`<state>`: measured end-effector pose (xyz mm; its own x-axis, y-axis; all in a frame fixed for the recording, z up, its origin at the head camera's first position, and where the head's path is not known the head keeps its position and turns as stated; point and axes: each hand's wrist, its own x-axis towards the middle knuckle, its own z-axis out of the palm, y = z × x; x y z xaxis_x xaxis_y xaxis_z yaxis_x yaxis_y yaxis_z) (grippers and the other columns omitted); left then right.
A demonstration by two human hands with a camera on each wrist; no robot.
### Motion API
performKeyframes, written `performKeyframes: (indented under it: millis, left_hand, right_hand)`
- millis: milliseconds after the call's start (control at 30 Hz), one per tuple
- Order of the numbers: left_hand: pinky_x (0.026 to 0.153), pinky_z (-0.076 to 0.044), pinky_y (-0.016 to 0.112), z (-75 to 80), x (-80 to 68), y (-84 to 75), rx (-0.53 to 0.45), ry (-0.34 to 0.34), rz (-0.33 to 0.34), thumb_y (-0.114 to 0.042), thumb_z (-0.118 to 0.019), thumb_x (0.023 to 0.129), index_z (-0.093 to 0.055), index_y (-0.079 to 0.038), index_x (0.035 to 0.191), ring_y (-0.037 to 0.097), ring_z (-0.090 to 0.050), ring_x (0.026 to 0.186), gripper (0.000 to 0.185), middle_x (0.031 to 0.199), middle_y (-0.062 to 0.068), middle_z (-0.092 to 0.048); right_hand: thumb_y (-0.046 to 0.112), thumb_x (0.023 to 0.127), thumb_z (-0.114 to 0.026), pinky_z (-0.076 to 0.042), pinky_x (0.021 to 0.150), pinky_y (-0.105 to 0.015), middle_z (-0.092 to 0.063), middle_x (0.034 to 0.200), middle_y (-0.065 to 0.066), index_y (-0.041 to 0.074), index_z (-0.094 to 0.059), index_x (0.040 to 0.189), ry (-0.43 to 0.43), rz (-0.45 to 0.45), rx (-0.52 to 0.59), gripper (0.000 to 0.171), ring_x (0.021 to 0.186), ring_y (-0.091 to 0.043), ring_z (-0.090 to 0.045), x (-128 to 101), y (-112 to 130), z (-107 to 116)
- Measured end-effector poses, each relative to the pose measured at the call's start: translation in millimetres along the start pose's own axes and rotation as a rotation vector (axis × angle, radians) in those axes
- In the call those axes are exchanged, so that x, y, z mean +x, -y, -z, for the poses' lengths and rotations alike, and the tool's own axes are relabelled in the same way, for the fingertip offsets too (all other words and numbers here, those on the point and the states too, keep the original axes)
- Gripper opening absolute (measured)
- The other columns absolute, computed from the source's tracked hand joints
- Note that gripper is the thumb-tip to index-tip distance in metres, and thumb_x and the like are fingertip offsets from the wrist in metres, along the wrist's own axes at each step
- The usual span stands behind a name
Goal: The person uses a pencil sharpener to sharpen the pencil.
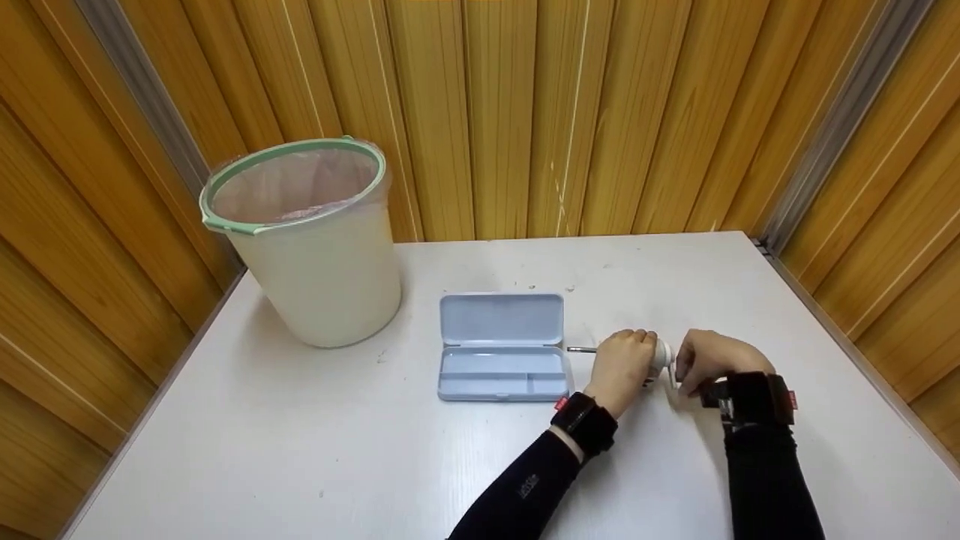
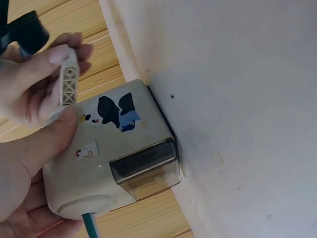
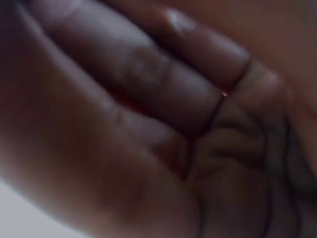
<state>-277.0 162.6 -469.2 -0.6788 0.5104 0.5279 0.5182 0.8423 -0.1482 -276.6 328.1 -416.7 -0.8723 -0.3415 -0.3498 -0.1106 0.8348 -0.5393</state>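
Note:
In the left wrist view, a white crank pencil sharpener (image 2: 106, 148) with dark stickers and a clear shavings drawer (image 2: 151, 176) lies in my left hand (image 1: 622, 367). The thumb presses along its body and the other fingers wrap the far side. A green pencil (image 2: 90, 225) sticks out of its front; the head view shows the pencil pointing left, toward a pale blue pencil case (image 1: 504, 387). Behind the sharpener, my right hand (image 1: 716, 356) pinches the white crank handle (image 2: 69, 82). Curled fingers (image 3: 148, 74) fill the dark right wrist view, which hides the handle.
The pencil case stands open just left of the left hand, its lid (image 1: 502, 319) tipped back and its tray divided. At the back left is a lined white bin (image 1: 330, 277) with a green rim. Wood-patterned walls (image 1: 502, 120) enclose the white table (image 1: 300, 435).

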Motion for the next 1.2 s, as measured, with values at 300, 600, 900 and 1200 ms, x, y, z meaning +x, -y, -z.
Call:
performKeyframes:
  millis: [300,600,900,1200]
  left_hand:
    - [0.066,-0.052,0.016,2.8,2.3,0.1,-0.022,0.053,0.005,-0.026,-0.075,0.080,-0.073,-0.024,0.101,0.002,-0.066,0.077,0.021,0.091,-0.014,-0.072]
    - [0.067,-0.052,0.016,2.6,2.8,2.3,-0.036,0.056,0.017,-0.026,-0.074,0.081,-0.073,-0.025,0.104,0.002,-0.067,0.078,0.023,0.093,-0.015,-0.072]
    - [0.068,-0.053,0.015,2.3,0.8,2.0,-0.021,0.035,-0.026,-0.028,-0.076,0.081,-0.072,-0.024,0.108,0.002,-0.067,0.080,0.028,0.095,-0.015,-0.072]
    - [0.070,-0.054,0.015,-0.4,1.2,5.4,-0.038,0.045,-0.035,-0.021,-0.071,0.085,-0.072,-0.023,0.111,0.002,-0.067,0.082,0.026,0.099,-0.014,-0.073]
  right_hand:
    - [-0.001,0.065,-0.081,-0.050,0.057,-0.028,-0.069,0.070,-0.002,0.000,-0.071,0.078,-0.135,0.037,-0.044,0.016,0.061,-0.011,-0.060,-19,20,12]
    - [-0.002,0.065,-0.082,-0.051,0.057,-0.029,-0.070,0.071,-0.006,-0.001,-0.072,0.076,-0.209,0.090,-0.050,0.015,0.063,-0.013,-0.061,-19,21,16]
    - [-0.003,0.069,-0.080,-0.046,0.056,-0.029,-0.072,0.071,-0.010,-0.002,-0.073,0.074,-0.392,0.131,-0.075,0.009,0.065,-0.014,-0.060,-18,19,22]
    - [-0.003,0.076,-0.077,-0.051,0.062,-0.035,-0.072,0.075,-0.018,-0.005,-0.073,0.078,-0.510,0.110,-0.111,0.005,0.070,-0.026,-0.064,-1,16,19]
